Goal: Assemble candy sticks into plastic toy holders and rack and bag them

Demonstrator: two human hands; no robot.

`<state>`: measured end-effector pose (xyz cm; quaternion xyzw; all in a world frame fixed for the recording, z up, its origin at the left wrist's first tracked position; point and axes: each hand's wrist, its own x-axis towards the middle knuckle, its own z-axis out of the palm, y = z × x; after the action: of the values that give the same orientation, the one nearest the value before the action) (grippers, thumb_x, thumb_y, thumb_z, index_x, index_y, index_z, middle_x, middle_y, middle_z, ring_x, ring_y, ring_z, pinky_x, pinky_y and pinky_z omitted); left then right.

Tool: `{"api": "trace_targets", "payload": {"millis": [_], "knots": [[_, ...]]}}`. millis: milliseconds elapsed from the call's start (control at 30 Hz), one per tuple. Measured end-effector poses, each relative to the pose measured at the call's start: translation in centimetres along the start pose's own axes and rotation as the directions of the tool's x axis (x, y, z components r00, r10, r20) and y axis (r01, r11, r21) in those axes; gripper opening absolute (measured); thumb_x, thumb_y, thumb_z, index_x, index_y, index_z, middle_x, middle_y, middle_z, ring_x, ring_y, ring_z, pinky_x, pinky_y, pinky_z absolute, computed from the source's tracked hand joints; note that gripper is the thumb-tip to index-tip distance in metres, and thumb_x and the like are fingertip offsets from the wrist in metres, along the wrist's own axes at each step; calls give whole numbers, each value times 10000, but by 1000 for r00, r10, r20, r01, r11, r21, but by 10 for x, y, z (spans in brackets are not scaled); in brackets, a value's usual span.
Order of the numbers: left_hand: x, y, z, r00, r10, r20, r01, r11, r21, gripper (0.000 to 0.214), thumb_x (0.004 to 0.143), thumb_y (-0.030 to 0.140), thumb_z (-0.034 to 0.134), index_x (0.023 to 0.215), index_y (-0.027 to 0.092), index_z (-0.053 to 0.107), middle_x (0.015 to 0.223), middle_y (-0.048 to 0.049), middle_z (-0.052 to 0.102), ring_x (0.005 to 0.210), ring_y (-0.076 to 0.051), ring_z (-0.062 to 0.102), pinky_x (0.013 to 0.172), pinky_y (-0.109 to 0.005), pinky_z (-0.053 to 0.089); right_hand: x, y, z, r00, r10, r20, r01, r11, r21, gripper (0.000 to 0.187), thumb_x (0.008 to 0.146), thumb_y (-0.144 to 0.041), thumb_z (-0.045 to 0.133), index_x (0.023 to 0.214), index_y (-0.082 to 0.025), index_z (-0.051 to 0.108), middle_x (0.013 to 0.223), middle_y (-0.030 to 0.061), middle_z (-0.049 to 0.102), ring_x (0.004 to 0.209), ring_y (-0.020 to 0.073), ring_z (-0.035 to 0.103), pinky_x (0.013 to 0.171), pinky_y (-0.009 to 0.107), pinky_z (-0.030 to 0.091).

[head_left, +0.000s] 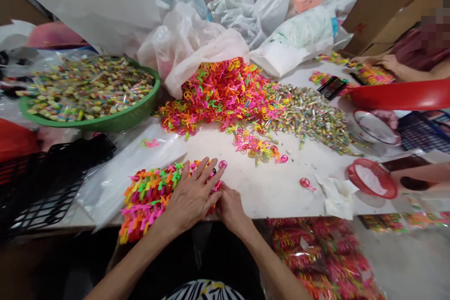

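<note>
Rows of small bright plastic toys (147, 197), pink, orange, green and yellow, stand packed together at the table's front edge. My left hand (193, 194) lies across their right part with its fingers spread. Against the right end of the rows is my right hand (232, 208), its fingers curled in; what they hold, if anything, is hidden behind the left hand. A pink ring-shaped piece (222, 164) shows just beyond my left fingertips. Past the hands rises a big heap of loose plastic toys (225, 93), partly under a clear plastic bag (197, 42).
A green basin (133, 117) of wrapped candies stands at left, near black plastic baskets (45, 183). Candies (312, 112) spread beside the heap. A red basket (386, 190) sits at right. Packed bags (316, 253) lie below. Another person's hands (386, 62) work at far right.
</note>
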<state>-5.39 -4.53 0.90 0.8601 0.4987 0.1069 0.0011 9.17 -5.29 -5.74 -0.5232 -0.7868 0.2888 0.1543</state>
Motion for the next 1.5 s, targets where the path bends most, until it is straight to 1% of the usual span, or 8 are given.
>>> {"api": "trace_targets", "payload": {"millis": [133,333,600,933,1067,1233,1400,1500], "knots": [[1,-1,4,999,22,-44,-21,1000,14,403,865,340,392,1262,305,454,1367,-48,421,1264,-276,346,1030,-554,197,28,30,-42,995,-33,95,30,999,32,94,706,-182,585,768,-179,657,679,1,631,597,135,563,539,205,373],[0,-1,4,997,28,-71,-27,1000,15,401,863,369,397,1254,306,464,1346,-48,449,1252,-277,366,1024,-557,211,114,51,-104,955,236,-182,-291,870,-398,234,787,-88,428,875,-143,638,991,126,618,881,214,583,671,267,368],[0,-1,4,996,15,-85,-13,1000,22,363,863,362,401,1196,292,526,1338,-46,458,1249,-264,374,1025,-532,234,100,49,-95,942,216,-258,-298,890,-345,363,850,-250,421,1201,-169,474,982,86,638,936,214,567,724,279,372],[1,1,0,999,0,-54,2,999,41,375,866,361,398,1220,296,501,1348,-39,446,1247,-272,374,1009,-544,261,165,50,-87,933,291,-210,-347,879,-326,215,762,-168,481,891,-119,646,921,151,654,867,239,598,645,269,380],[0,1,-1,998,-7,-60,9,999,36,401,861,361,407,1249,286,474,1354,-44,438,1252,-274,366,1015,-530,263,149,50,-85,916,324,-236,-385,876,-290,197,728,-166,474,813,-119,645,813,129,661,776,221,610,579,251,373],[0,0,3,999,-13,-35,14,1000,28,432,864,360,387,1286,280,428,1386,-32,391,1268,-275,340,1025,-535,235,82,56,-58,919,336,-208,-278,924,264,86,614,-188,532,681,-158,578,597,-4,593,573,139,548,500,209,379],[0,-1,6,1000,-8,20,7,998,61,476,866,310,361,1332,219,362,1413,-36,333,1288,-268,307,1044,-527,185,48,44,-23,925,380,-14,-238,606,759,64,583,-189,540,640,-178,514,497,-46,518,439,109,473,422,210,391],[0,-3,9,999,29,29,-31,994,102,526,851,286,372,1361,176,306,1421,-59,309,1289,-276,302,1051,-529,156,50,33,-14,945,327,-3,-191,560,806,47,601,-195,553,633,-171,529,536,-27,550,483,117,497,460,216,411]]}}
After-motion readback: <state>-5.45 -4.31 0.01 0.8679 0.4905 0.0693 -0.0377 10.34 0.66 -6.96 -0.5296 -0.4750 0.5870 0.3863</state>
